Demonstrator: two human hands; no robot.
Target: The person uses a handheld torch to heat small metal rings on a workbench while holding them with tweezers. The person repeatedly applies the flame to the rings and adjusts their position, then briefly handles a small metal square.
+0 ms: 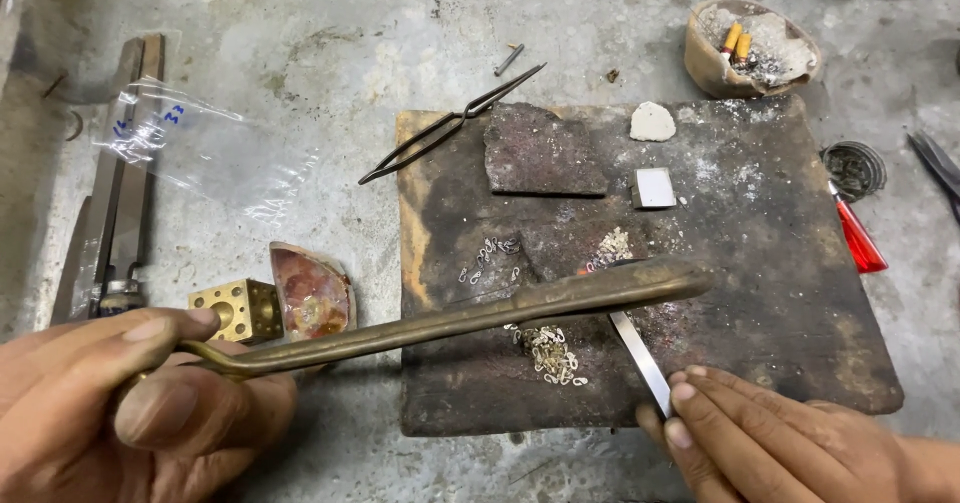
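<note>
My left hand (120, 403) grips a long curved brass pipe (470, 313) that reaches right over a charred soldering board (780, 293). Its tip hangs above several small silver chain links (550, 351) lying on the board. My right hand (770, 438) holds steel tweezers (640, 361) at the board's near edge, their points running under the pipe toward the links. More small links (492, 256) lie a little farther back on the board.
On the board lie a dark slab (545, 151), a white lump (652, 122) and a small grey block (655, 188). Black tongs (450, 123), a clay bowl of ash (750, 48), a brass cube (235, 310), a reddish dish shard (312, 293), a plastic bag (200, 148) and a red-handled tool (858, 235) surround it.
</note>
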